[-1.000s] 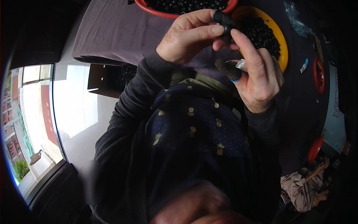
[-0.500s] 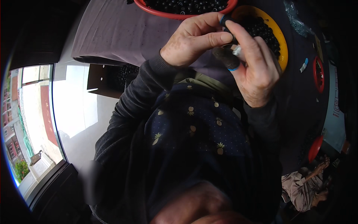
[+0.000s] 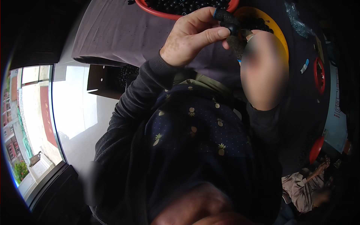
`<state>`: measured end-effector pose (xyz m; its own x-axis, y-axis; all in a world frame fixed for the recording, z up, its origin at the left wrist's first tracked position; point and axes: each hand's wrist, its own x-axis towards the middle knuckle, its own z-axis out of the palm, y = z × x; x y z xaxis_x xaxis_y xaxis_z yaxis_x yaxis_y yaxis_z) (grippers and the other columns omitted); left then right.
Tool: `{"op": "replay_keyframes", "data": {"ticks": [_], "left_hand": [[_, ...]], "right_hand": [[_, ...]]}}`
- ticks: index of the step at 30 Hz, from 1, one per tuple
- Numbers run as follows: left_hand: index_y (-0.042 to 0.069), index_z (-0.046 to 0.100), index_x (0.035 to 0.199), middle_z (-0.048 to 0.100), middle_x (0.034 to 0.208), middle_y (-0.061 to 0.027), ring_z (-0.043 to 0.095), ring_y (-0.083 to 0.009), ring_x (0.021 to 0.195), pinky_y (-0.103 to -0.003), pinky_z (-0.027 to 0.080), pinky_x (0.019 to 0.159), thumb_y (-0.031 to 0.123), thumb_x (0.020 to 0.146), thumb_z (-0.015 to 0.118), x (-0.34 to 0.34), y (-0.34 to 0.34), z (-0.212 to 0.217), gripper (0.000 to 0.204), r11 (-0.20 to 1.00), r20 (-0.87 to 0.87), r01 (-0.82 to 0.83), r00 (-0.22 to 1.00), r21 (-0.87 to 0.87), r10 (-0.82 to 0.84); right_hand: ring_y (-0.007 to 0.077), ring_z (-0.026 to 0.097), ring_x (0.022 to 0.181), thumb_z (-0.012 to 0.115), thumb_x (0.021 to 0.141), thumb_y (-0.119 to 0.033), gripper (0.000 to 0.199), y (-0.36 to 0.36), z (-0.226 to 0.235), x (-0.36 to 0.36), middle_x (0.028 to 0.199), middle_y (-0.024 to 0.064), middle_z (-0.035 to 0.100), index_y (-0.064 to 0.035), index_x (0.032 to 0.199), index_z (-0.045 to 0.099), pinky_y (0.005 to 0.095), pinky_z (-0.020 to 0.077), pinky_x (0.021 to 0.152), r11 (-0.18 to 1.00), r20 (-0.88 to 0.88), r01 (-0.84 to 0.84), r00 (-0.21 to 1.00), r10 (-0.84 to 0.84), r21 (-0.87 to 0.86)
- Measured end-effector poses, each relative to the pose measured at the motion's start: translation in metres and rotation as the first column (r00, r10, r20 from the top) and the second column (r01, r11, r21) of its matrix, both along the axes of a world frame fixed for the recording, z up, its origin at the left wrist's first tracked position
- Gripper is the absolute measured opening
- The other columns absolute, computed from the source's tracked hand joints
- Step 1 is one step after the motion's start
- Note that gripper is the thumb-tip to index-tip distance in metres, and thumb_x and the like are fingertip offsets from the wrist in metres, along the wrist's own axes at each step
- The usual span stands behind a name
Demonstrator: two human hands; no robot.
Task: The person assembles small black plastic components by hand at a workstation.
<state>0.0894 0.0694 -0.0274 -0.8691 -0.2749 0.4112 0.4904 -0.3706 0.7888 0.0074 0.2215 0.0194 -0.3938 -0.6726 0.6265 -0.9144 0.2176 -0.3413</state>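
Observation:
My left hand [image 3: 191,37] pinches a small, round, glossy black piece [image 3: 231,28] between thumb and forefinger; a dark cover with a blue edge wraps that forefinger. Close against it on the right is my right hand [image 3: 264,71], its back blurred. The right thumb, in a dark cover, reaches under the piece, and the fingers are bent toward it. What they grip is too unclear to name. Behind the hands stand a red basin [image 3: 161,14] full of similar black pieces and a yellow basin [image 3: 284,41] holding more, partly hidden by my right hand.
A dark cloth covers the table [image 3: 120,33]. Clear plastic wrap [image 3: 297,20], a small blue-and-white item [image 3: 305,66] and a red container [image 3: 319,75] lie to the right. Below the table's left edge is an open cardboard box [image 3: 98,78]. Another person's sleeve [image 3: 300,189] shows at lower right.
My right hand has turned and shifted slightly right, its fingers closing in by the left fingertips. The black piece now shows plainly in my left pinch.

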Motion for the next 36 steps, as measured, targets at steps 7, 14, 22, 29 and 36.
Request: {"op": "replay_keyframes", "data": {"ticks": [7, 14, 22, 29, 36], "left_hand": [[-0.001, 0.056, 0.109, 0.061, 0.092, -0.0056, 0.058, -0.0118, 0.081, -0.026, 0.050, 0.075, 0.008, 0.091, 0.057, 0.002, 0.005, 0.004, 0.021, 0.996, -0.035, -0.061, 0.998, -0.064, 0.059], [0.001, 0.051, 0.123, 0.060, 0.114, -0.0097, 0.058, -0.0174, 0.103, -0.031, 0.045, 0.092, 0.002, 0.088, 0.058, 0.006, -0.003, -0.001, 0.036, 0.997, 0.005, 0.073, 0.997, -0.033, -0.073], [0.002, 0.052, 0.122, 0.061, 0.110, -0.0087, 0.057, -0.0163, 0.102, -0.029, 0.046, 0.089, 0.003, 0.089, 0.057, 0.002, 0.002, -0.001, 0.033, 1.000, 0.030, -0.024, 0.999, -0.019, 0.024], [0.000, 0.054, 0.116, 0.061, 0.099, -0.0063, 0.054, -0.0107, 0.074, -0.024, 0.046, 0.064, 0.009, 0.089, 0.053, 0.003, -0.003, -0.001, 0.029, 0.989, 0.027, 0.127, 0.991, 0.074, -0.129], [-0.004, 0.057, 0.107, 0.061, 0.086, -0.0043, 0.050, -0.0073, 0.063, -0.019, 0.041, 0.055, 0.014, 0.083, 0.052, 0.003, -0.006, 0.005, 0.031, 0.956, 0.147, 0.245, 0.952, 0.160, -0.268]], "right_hand": [[0.0266, 0.063, 0.073, 0.068, 0.081, -0.020, 0.025, -0.004, 0.004, 0.001, 0.083, 0.0096, 0.061, -0.0047, 0.097, 0.057, 0.0339, 0.0501, 0.061, 0.999, 0.007, -0.004, 1.000, 0.004, 0.038], [0.0217, 0.060, 0.062, 0.070, 0.079, -0.032, 0.030, -0.006, -0.001, -0.002, 0.072, 0.0046, 0.057, -0.0069, 0.085, 0.056, 0.0328, 0.0491, 0.052, 0.999, -0.066, -0.011, 0.998, 0.008, -0.037], [0.0208, 0.059, 0.060, 0.074, 0.075, -0.021, 0.025, -0.001, -0.005, 0.001, 0.071, 0.0028, 0.055, -0.0067, 0.082, 0.054, 0.0321, 0.0485, 0.051, 0.998, -0.023, -0.054, 0.998, 0.053, -0.012], [0.0211, 0.060, 0.063, 0.077, 0.071, -0.021, 0.032, -0.001, -0.002, -0.009, 0.074, 0.0035, 0.055, -0.0074, 0.087, 0.053, 0.0324, 0.0479, 0.053, 0.999, -0.129, -0.040, 0.991, 0.037, -0.025], [0.0206, 0.060, 0.063, 0.078, 0.069, -0.021, 0.033, -0.001, 0.004, -0.009, 0.075, 0.0029, 0.056, -0.0076, 0.086, 0.053, 0.0318, 0.0497, 0.055, 0.991, -0.117, -0.124, 0.985, 0.129, 0.049]]}}
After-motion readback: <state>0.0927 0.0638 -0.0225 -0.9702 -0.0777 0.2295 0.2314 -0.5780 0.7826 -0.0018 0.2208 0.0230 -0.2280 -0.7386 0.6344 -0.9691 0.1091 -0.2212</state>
